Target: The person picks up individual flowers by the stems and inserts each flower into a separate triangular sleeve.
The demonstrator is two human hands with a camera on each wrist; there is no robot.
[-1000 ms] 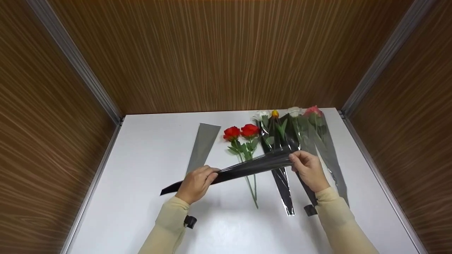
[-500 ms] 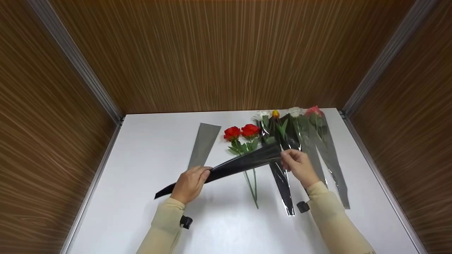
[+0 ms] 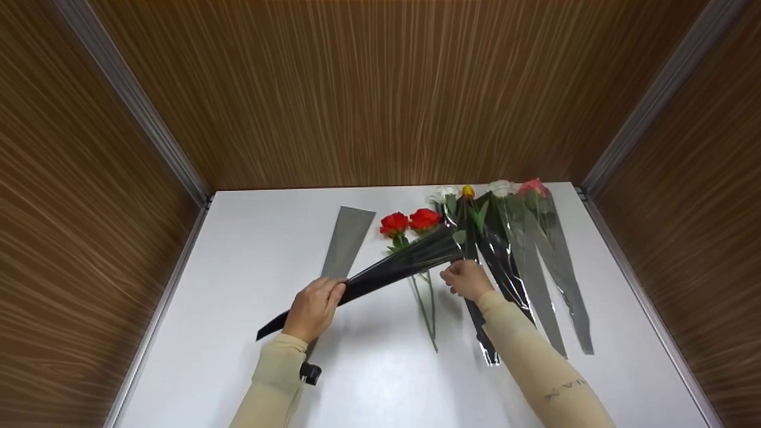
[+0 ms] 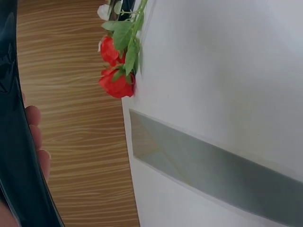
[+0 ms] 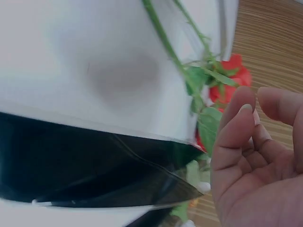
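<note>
My left hand (image 3: 314,309) grips the narrow part of a black flower sleeve (image 3: 395,264), raised slantwise over the white table. In the left wrist view its fingers (image 4: 38,127) lie behind the sleeve's edge. The sleeve's wide end points to the upper right. Beside that end is my right hand (image 3: 468,279), its fingers loosely bent. In the right wrist view, thumb and forefinger stand apart with nothing between them, to the right of the sleeve (image 5: 94,165). Two red roses (image 3: 425,220) on green stems lie beneath the sleeve, which hides part of their leaves and stems.
A flat grey sleeve (image 3: 348,238) lies left of the roses. At the right, several wrapped flowers lie side by side, among them a yellow one (image 3: 468,192), a white one (image 3: 502,188) and a pink one (image 3: 534,188). Wood-grain panels (image 3: 380,95) enclose the table (image 3: 250,238).
My right hand has let go of the sleeve's wide end and moved left and slightly down. That end looks wider now. The left hand has shifted slightly left, keeping its grip.
</note>
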